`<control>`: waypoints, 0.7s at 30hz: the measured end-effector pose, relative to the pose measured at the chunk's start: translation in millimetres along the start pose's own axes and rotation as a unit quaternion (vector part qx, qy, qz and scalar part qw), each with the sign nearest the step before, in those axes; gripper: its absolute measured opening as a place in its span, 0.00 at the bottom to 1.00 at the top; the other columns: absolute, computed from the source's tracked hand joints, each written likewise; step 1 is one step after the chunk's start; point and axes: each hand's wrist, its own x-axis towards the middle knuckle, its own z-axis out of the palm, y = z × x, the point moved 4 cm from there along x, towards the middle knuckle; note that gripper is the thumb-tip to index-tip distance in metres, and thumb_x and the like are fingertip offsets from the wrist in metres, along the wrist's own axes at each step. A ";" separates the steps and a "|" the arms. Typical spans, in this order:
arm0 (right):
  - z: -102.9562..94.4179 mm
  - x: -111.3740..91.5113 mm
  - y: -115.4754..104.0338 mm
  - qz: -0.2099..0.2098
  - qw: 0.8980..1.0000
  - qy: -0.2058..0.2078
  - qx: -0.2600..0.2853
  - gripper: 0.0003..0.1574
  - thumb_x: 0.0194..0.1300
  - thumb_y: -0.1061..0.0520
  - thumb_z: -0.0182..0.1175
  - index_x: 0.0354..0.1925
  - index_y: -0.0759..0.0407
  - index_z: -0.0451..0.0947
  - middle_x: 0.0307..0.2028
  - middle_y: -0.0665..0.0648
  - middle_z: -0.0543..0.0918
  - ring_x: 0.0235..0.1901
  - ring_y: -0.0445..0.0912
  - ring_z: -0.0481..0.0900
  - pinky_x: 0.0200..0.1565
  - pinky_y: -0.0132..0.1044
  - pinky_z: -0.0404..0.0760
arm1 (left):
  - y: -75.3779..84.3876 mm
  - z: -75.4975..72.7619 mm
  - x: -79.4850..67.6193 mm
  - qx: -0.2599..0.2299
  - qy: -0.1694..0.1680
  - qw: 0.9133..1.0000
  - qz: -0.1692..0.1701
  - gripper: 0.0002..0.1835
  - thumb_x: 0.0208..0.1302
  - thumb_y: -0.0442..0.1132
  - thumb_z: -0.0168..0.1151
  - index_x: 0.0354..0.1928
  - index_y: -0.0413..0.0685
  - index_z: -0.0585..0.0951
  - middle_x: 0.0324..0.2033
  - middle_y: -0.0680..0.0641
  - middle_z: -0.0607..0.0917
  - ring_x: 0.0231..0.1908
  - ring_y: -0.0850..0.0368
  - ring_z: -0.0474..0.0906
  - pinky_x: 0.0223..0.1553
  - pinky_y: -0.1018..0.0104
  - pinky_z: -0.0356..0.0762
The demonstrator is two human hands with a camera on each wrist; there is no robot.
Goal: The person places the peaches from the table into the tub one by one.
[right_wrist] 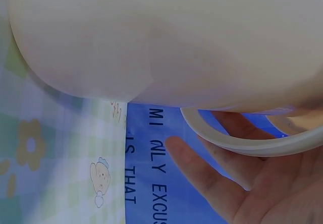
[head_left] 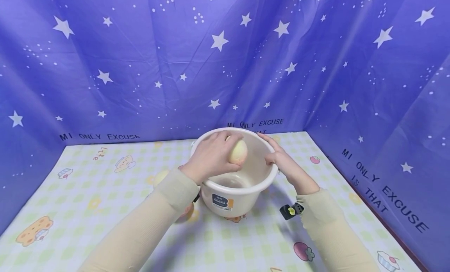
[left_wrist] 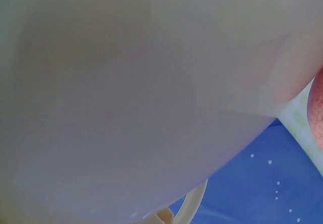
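Note:
A white plastic bucket (head_left: 246, 200) with a dark label stands upright on the table. My left hand (head_left: 211, 155) reaches over its near left rim and grips a pale yellow peach (head_left: 239, 151) inside the mouth. On the bucket's right side, my right hand (head_left: 290, 166) holds the rim, thumb inward. The bucket wall (right_wrist: 151, 42) fills much of the right wrist view, where the white handle (right_wrist: 242, 146) crosses the fingers. Left of the bucket, partly hidden by my left arm, lie a yellowish fruit (head_left: 161, 177) and a reddish peach (head_left: 187, 211).
A checked, cartoon-printed cloth (head_left: 105, 190) covers the table. Blue star-patterned curtains (head_left: 158, 69) rise along the back and sides. A black wrist device (head_left: 291, 211) sits below my right sleeve. Part of the bucket floor shows bare.

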 end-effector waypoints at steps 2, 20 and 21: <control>0.3 -0.1 0.2 0.001 1.000 0.000 0.001 0.62 0.43 0.68 0.46 0.78 0.46 0.47 0.75 0.65 0.52 0.61 0.60 0.63 0.44 0.37 0.72 | 0.1 0.1 -0.4 -0.001 -0.004 1.000 -0.001 0.42 0.53 0.59 0.71 0.69 0.57 0.68 0.61 0.43 0.76 0.58 0.45 0.75 0.53 0.50 0.78; 0.4 -1.0 -1.3 0.001 1.000 -0.003 0.006 0.61 0.44 0.68 0.45 0.78 0.46 0.47 0.74 0.65 0.53 0.62 0.59 0.63 0.46 0.37 0.73 | -0.8 -0.8 0.2 -0.030 -0.009 0.999 0.002 0.40 0.58 0.66 0.64 0.68 0.56 0.71 0.62 0.46 0.76 0.61 0.48 0.73 0.61 0.52 0.73; 0.3 -1.2 -1.2 0.002 1.000 -0.004 0.005 0.61 0.44 0.68 0.45 0.79 0.46 0.46 0.75 0.65 0.52 0.62 0.59 0.63 0.47 0.37 0.73 | -0.7 -1.1 0.2 -0.035 -0.005 0.999 0.004 0.39 0.58 0.66 0.65 0.67 0.56 0.71 0.62 0.46 0.76 0.62 0.48 0.73 0.62 0.53 0.72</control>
